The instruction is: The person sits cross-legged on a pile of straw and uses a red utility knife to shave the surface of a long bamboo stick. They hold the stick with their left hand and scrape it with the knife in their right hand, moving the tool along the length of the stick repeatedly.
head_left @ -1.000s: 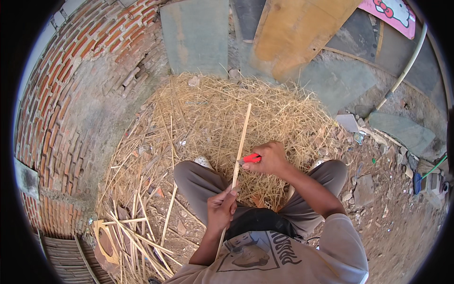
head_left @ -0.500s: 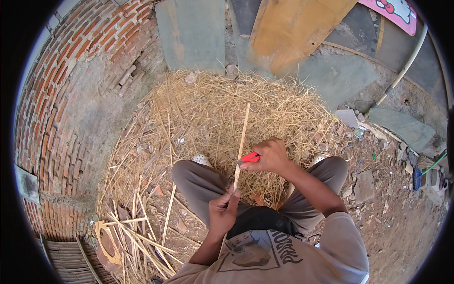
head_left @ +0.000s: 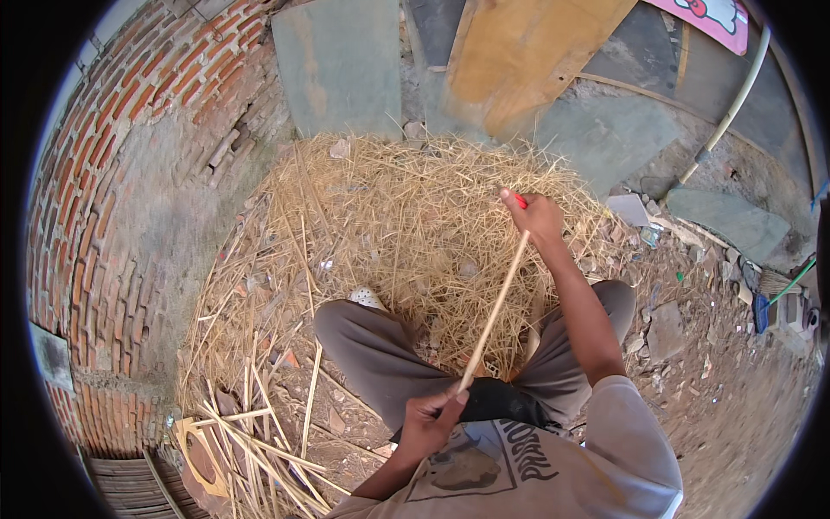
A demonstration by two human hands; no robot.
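My left hand (head_left: 432,421) is closed around the lower end of a thin pale bamboo stick (head_left: 495,316) in front of my lap. The stick slants up and to the right, and its far end reaches my right hand (head_left: 538,218). That hand is closed on a red-handled knife (head_left: 520,201), mostly covered by the fingers. Whether the knife's blade touches the stick I cannot tell.
A heap of straw-like shavings (head_left: 415,203) spreads in front of my crossed legs. Long pale strips (head_left: 268,450) lie at the lower left. A brick wall (head_left: 104,233) rises on the left; boards (head_left: 341,69) lean at the back. Rubble (head_left: 666,333) covers the right side.
My right hand with the knife has moved away and to the right, toward the stick's far end. The stick now slants rightward, and my left hand has come slightly closer to my body.
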